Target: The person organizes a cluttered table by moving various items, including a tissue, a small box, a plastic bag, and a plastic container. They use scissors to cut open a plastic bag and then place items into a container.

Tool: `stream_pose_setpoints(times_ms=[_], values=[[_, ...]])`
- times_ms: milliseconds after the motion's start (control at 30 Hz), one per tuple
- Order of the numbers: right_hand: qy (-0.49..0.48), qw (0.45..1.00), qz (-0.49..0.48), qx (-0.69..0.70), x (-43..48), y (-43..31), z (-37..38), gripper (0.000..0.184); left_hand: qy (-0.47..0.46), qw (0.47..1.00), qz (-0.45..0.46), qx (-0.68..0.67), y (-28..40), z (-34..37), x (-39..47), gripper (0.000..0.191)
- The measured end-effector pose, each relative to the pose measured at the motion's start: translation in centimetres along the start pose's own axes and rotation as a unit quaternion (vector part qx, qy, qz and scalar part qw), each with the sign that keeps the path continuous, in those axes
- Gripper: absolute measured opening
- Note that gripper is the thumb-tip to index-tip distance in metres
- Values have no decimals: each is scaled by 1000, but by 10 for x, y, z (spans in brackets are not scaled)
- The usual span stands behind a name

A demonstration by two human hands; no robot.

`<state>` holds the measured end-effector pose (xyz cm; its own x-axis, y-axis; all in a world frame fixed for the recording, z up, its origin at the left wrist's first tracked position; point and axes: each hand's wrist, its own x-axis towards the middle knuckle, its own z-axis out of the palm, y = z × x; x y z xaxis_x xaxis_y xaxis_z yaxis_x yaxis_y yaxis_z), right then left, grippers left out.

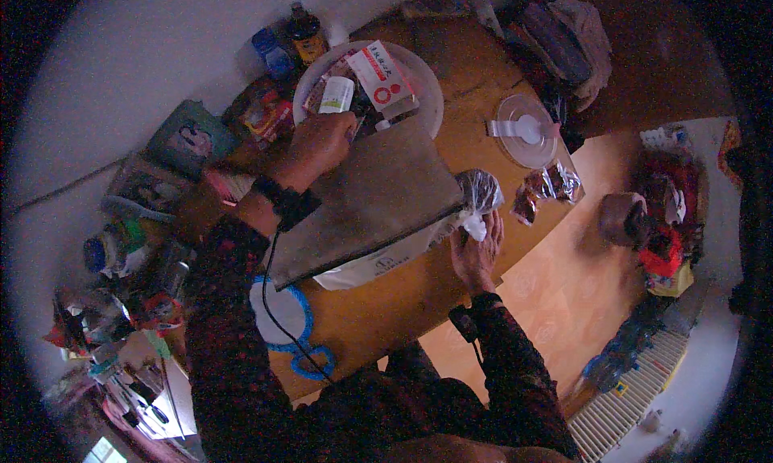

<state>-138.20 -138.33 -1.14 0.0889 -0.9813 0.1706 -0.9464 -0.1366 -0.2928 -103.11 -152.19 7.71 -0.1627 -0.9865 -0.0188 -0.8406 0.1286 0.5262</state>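
Note:
My left hand is curled around the lower end of a white bottle with a partly green label. The bottle is over a round, translucent plastic tub, which holds a white and red box bearing writing. Below this hand lies a flat grey-brown panel with a dark front edge, overlapping the tub's near side. At the panel's right corner, my right hand touches the bunched white end of a clear plastic bag with something dark inside. Its grip on the bag is unclear.
A clear round lid and shiny wrappers lie at the wooden table's right side. Near me is a blue-rimmed round item. Dark bottles stand behind; packages and clutter crowd the left. A cable hangs from my left wrist.

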Motion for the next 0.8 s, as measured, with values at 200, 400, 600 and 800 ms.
stream_pose_setpoints(times_ms=[200, 400, 600, 800], values=[[0, 999, -30, -21, -2, 1, -3, 59, 14, 997, -57, -41, -22, 36, 13, 15], [4, 1000, -17, -9, -2, -5, -8, 58, 26, 997, -67, -22, -44, 71, 34, 22], [-3, 1000, 19, 16, -1, -7, -9, 58, 47, 974, -162, -154, -44, 64, 27, 30], [-1, 1000, 6, -2, 1, -6, -7, 59, -59, 983, -157, 72, -15, 22, 17, 33]])
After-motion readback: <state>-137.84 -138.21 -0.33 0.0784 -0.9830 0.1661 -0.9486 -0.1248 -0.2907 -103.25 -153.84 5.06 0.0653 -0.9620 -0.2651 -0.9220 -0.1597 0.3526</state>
